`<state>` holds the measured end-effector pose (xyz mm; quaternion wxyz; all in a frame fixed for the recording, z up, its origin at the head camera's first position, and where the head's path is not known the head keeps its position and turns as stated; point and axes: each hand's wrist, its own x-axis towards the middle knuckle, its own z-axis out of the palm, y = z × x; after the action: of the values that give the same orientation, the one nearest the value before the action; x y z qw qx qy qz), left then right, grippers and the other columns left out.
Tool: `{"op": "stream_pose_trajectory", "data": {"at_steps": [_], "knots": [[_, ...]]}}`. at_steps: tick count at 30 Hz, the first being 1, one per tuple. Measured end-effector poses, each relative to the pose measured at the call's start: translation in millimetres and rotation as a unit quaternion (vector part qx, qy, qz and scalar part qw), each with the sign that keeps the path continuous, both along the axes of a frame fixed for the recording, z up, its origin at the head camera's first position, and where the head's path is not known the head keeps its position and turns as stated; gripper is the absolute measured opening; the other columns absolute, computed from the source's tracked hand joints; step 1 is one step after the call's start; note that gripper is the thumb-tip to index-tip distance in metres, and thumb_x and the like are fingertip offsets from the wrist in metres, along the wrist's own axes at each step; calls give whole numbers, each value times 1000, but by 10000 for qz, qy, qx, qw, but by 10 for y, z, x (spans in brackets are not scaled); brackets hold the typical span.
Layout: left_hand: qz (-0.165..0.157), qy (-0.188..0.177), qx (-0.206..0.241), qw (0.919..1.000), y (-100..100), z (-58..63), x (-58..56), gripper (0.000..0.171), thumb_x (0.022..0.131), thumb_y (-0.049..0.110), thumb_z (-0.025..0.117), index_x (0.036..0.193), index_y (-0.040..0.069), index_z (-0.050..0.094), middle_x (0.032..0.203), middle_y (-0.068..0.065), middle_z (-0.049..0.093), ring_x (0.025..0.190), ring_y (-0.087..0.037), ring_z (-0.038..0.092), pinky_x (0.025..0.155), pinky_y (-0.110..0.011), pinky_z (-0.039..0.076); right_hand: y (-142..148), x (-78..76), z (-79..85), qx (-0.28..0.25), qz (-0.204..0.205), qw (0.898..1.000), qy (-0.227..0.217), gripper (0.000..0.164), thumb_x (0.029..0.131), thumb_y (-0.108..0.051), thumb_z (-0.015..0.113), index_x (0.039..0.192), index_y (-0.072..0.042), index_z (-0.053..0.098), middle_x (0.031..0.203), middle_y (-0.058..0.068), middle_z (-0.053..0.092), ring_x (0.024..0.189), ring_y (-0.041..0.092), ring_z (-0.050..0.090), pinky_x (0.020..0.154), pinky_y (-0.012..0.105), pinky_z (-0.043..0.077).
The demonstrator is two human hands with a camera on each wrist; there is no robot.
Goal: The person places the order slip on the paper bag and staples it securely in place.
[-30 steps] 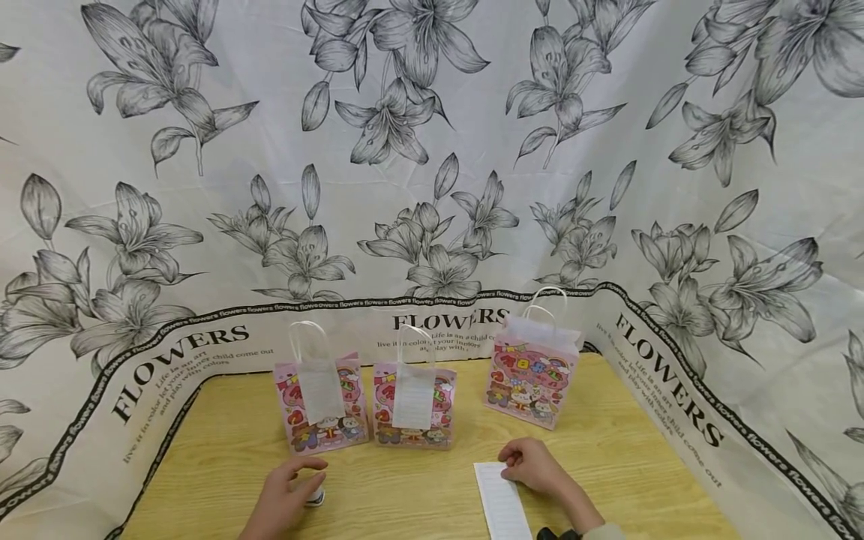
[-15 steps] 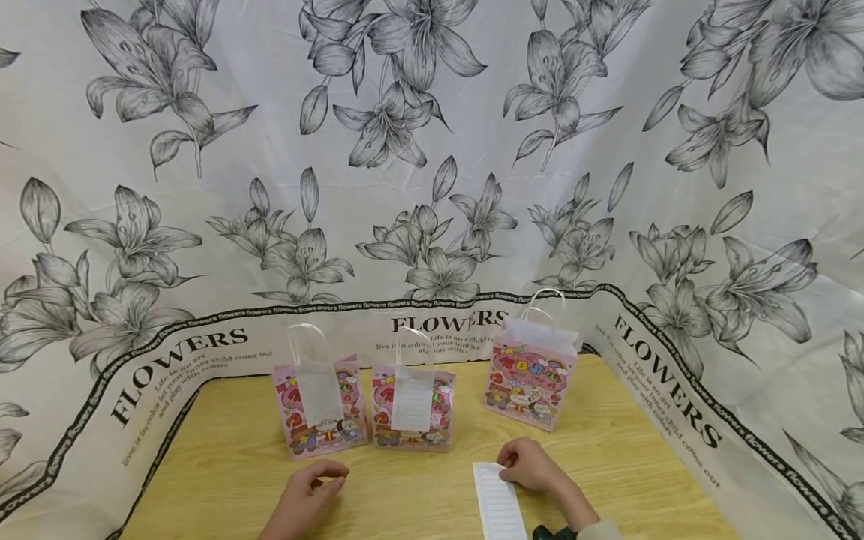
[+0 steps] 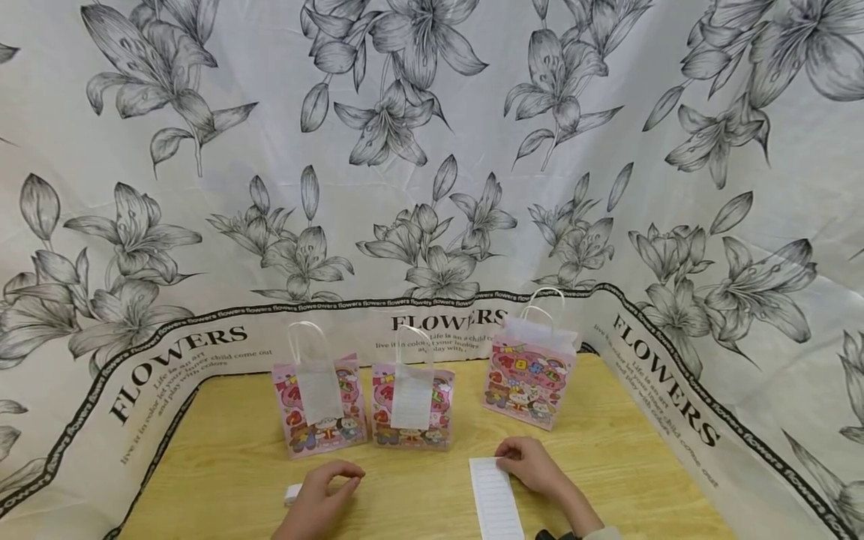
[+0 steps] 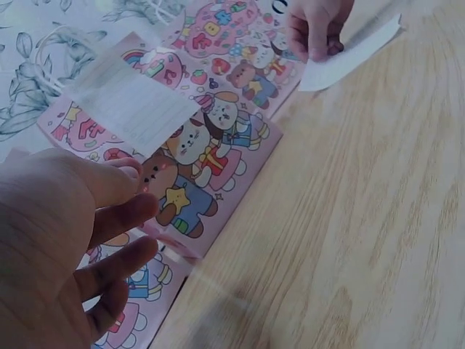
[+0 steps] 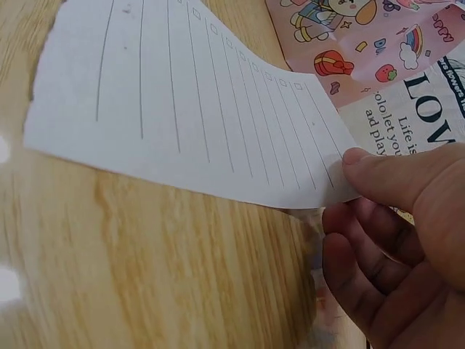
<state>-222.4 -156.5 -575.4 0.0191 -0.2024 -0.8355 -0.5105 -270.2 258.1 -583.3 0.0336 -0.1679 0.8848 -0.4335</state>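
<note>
My right hand (image 3: 529, 463) pinches the far corner of a long white lined paper strip (image 3: 496, 499). In the right wrist view, the thumb presses on the strip (image 5: 196, 109), which bows up from the table. My left hand (image 3: 320, 495) hovers in front of the pink bags with bent fingers; whether something thin lies between its fingertips I cannot tell. Just left of it sits a small white object (image 3: 292, 493), partly hidden by the hand. The left pink gift bag (image 3: 354, 431) and middle pink gift bag (image 3: 442, 439) each bear a white lined paper (image 3: 412, 397) on the front.
A third pink gift bag (image 3: 523, 386) stands at the back right, its printed front uncovered. White curtains (image 3: 432, 225) with flower print enclose the back and sides of the wooden table (image 3: 378, 502).
My left hand has moved right, away from the small white object, which now shows on its left. The right hand keeps hold of the paper strip, which has shifted slightly left.
</note>
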Motion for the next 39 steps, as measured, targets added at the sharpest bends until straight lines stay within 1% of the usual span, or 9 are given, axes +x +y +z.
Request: {"op": "stream_pose_trajectory", "data": {"at_steps": [4,7,11,17,23,28,34,37,39], "knots": [[-52,-151,-55,9999,20,46,-40,17,97,21,62,104,8,70,100,-6,69,93,-11,63,78,-36,51,-3,-26,17,-24,-121,9998,149,6,91,-12,69,93,-7,71,87,-3,67,75,10,59,65,24,49],[-180,-120,-104,9997,38,51,-62,21,97,24,61,104,7,70,100,-8,70,90,-8,62,76,-34,49,8,4,44,-45,-262,9993,271,6,90,-12,71,92,-7,71,87,-4,67,75,9,60,65,24,50],[-311,-237,-41,9992,88,57,-80,21,97,24,62,106,7,70,100,-8,70,89,-8,62,75,-33,48,37,49,105,-123,-468,9986,223,5,88,-13,73,90,-9,71,84,-4,67,73,10,62,64,25,52],[-496,-458,2,9977,199,89,-112,20,97,23,61,108,8,70,101,-5,70,88,-8,62,73,-32,48,68,65,275,-383,-508,9980,-40,9,88,-14,73,91,-6,70,80,2,67,68,24,64,55,29,53],[-791,-545,-36,9954,360,136,-158,20,97,22,61,107,6,70,100,-7,70,87,-7,61,74,-30,47,89,71,481,-329,-459,9980,295,11,88,-15,72,92,-5,72,77,2,67,68,31,65,54,29,52],[-1007,-477,-23,9938,466,150,-198,18,98,19,60,106,7,71,101,-9,70,87,-7,61,75,-28,48,59,73,615,-90,-696,9965,449,8,88,-13,73,92,-6,71,77,-1,67,69,27,65,55,28,52],[-1198,-209,0,9926,635,191,-262,14,98,20,60,105,17,72,102,-9,69,90,-6,60,75,-27,47,47,51,827,2,-1027,9920,735,5,86,-6,73,91,-5,71,78,0,67,68,20,65,57,27,52],[-1343,-108,14,9909,715,227,-298,15,98,21,59,105,16,72,102,-6,70,89,-4,60,74,-26,46,49,33,933,-14,-1023,9909,878,5,86,-6,74,90,-5,71,79,2,68,67,17,65,57,28,53],[-1389,-40,-20,9903,763,261,-319,15,98,22,60,105,17,72,101,-1,70,89,-3,59,74,-25,46,43,18,990,-35,-969,9902,1002,4,86,-5,74,89,-5,71,79,4,68,67,15,65,58,28,54]]}}
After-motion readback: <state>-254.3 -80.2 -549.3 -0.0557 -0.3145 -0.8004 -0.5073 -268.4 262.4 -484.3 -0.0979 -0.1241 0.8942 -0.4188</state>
